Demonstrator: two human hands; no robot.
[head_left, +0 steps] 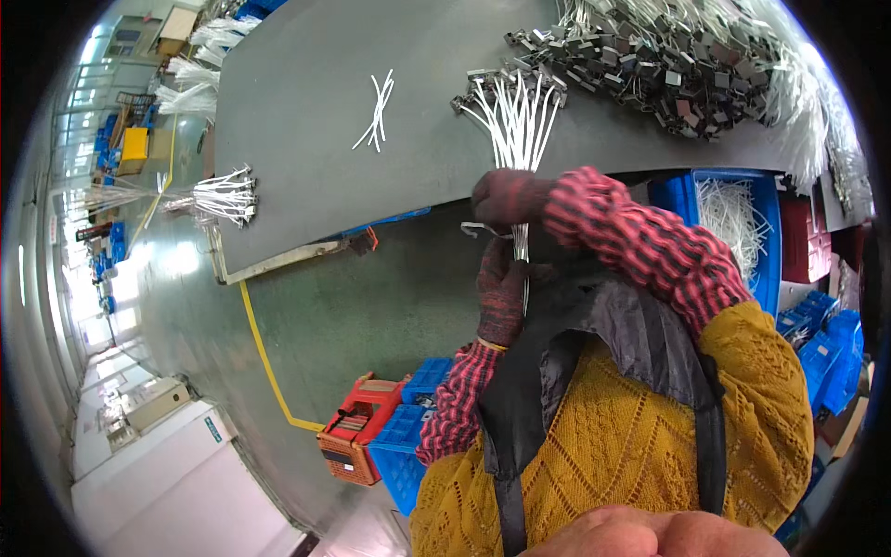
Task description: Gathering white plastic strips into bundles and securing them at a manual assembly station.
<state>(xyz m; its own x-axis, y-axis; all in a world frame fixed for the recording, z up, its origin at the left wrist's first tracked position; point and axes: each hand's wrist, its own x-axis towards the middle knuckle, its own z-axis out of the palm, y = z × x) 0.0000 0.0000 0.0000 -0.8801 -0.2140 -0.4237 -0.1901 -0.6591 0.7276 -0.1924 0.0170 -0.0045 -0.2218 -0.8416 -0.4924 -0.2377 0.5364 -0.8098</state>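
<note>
Both gloved hands were closed around one bunch of white wires (518, 125) at the edge of the grey table (306, 102). The right hand (506, 197) squeezed it higher up, the left hand (502, 290) lower down. The fingers hid the middle of the bunch. Its lower end was too dark to see.

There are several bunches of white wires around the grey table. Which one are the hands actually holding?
The bunch with dark connectors fanned over the table's near edge: both hands grip its stems. The small loose bunch lies alone mid-table, and another rests at the left corner.
</note>
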